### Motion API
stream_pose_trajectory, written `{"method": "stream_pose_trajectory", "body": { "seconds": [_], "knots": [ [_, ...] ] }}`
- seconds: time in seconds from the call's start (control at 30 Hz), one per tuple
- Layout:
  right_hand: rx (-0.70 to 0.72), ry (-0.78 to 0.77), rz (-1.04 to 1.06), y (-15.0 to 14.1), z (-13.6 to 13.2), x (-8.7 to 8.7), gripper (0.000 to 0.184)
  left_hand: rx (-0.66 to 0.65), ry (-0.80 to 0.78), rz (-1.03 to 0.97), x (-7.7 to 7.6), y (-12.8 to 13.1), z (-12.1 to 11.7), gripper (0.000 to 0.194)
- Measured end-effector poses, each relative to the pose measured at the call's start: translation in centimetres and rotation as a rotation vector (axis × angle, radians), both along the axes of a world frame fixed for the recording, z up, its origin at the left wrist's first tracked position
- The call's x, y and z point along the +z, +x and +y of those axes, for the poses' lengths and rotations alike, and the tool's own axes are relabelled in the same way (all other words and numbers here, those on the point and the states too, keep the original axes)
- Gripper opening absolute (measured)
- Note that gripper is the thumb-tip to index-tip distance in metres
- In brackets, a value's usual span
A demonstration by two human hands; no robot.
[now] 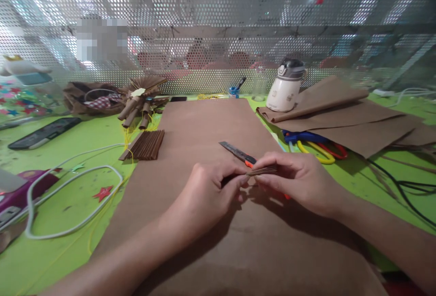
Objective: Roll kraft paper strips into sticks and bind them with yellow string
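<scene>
Both hands meet over a long sheet of brown paper [211, 127] laid across the table. Between the fingertips is a small stack of folded brown paper [262, 170], seen nearly edge-on. My left hand [214, 187] pinches its left end, and my right hand [299, 182] pinches the right part between thumb and fingers. A utility knife [238, 151] with an orange handle lies on the sheet just beyond and beneath the hands, its blade pointing to the far left. To the left, a pleated brown paper piece [145, 145] rests at the sheet's edge.
Scissors [318, 145] and loose brown paper [340, 114] lie to the right, beside a white bottle [285, 87]. On the left are a phone [44, 132], a white cable [71, 156], a purple power strip [30, 187] and rolled paper pieces [136, 109]. A perforated screen [204, 37] stands behind.
</scene>
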State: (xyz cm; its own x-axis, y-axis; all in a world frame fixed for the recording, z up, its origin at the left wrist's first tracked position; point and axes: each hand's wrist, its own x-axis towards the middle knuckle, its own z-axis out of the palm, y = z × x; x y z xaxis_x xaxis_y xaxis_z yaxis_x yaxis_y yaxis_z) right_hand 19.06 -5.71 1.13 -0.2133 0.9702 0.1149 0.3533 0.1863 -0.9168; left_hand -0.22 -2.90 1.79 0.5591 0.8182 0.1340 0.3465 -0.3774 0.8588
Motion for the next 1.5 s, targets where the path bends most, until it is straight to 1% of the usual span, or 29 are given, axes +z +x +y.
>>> {"method": "stream_pose_trajectory", "body": {
  "seconds": [0.07, 0.17, 0.27, 0.37, 0.43, 0.6, 0.8, 0.9, 1.0, 1.07, 1.17, 1.27, 1.37, 1.5],
  "knots": [
    [0.016, 0.033, -0.004, 0.0, 0.0, -0.2, 0.015, -0.011, 0.041, 0.003, 0.2, 0.0, -0.1, 0.019],
    [0.04, 0.033, 0.043, 0.0, -0.1, -0.6, 0.022, -0.019, 0.071, 0.011, 0.4, 0.0, -0.1, 0.02],
    [0.036, 0.077, -0.013, 0.0, -0.1, -0.5, 0.018, -0.017, 0.09, 0.023, 0.4, 0.1, -0.1, 0.02],
    [0.003, 0.147, -0.118, 0.0, -0.1, -0.2, 0.011, 0.0, 0.119, 0.031, 0.0, 0.2, -0.2, 0.02],
    [-0.017, 0.171, -0.151, 0.0, -0.1, -0.1, 0.01, 0.011, 0.148, 0.038, -0.3, 0.2, -0.3, 0.02],
    [-0.005, 0.262, -0.188, 0.0, -0.2, 0.0, 0.011, -0.007, 0.247, 0.053, -0.3, 0.1, -0.4, 0.019],
    [0.024, 0.338, -0.165, 0.1, -0.2, -0.1, 0.01, -0.016, 0.35, 0.083, -0.2, -0.1, -0.6, 0.016],
    [0.037, 0.363, -0.148, 0.2, -0.2, -0.2, 0.01, -0.022, 0.349, 0.081, -0.3, -0.2, -0.6, 0.016],
    [0.065, 0.383, -0.147, 0.2, -0.2, -0.2, 0.01, -0.034, 0.308, 0.064, -0.2, -0.2, -0.6, 0.017],
    [0.074, 0.388, -0.152, 0.3, -0.2, -0.1, 0.01, -0.018, 0.272, 0.048, -0.1, -0.1, -0.5, 0.018],
    [0.054, 0.37, -0.164, 0.4, -0.2, 0.1, 0.009, -0.014, 0.22, 0.044, 0.2, -0.1, -0.3, 0.018],
    [0.008, 0.302, -0.143, 0.5, -0.2, 0.3, 0.008, -0.015, 0.187, 0.072, 0.5, -0.2, 0.1, 0.017],
    [-0.016, 0.189, -0.09, 0.6, -0.1, 0.4, 0.01, 0.0, 0.17, 0.089, 0.8, -0.3, 0.3, 0.016],
    [-0.003, -0.015, 0.066, 0.8, 0.2, 0.3, 0.017, -0.001, 0.143, 0.115, 0.8, -0.5, 0.5, 0.017]
  ]
}}
